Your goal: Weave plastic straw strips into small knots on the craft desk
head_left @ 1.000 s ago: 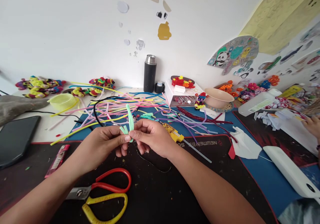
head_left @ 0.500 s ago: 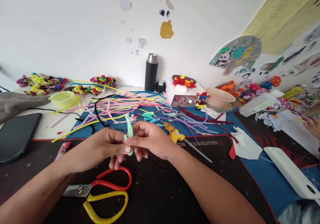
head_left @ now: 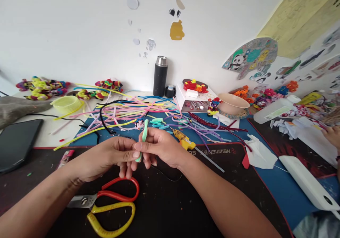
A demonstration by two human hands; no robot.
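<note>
Both of my hands meet over the black desk mat, pinching a folded mint-green pipe cleaner (head_left: 145,130) between them. My left hand (head_left: 111,156) grips its lower part with thumb and fingertips. My right hand (head_left: 159,146) pinches it from the right, fingers curled. The green loop sticks up above my fingers. Just below my hands lie scissors (head_left: 111,206) with one red and one yellow handle. A yellow glue gun (head_left: 183,141) rests right of my right hand.
A heap of coloured pipe cleaners (head_left: 127,112) spreads behind my hands. A black flask (head_left: 160,75), a white box (head_left: 195,98), a bowl (head_left: 232,104) and a dark tablet (head_left: 16,140) stand around. Another person's hand (head_left: 332,135) shows at the right edge.
The green pipe cleaner's loop has been pressed narrower and shorter between my fingers, and its loose side end no longer shows. My hands dropped slightly toward the scissors.
</note>
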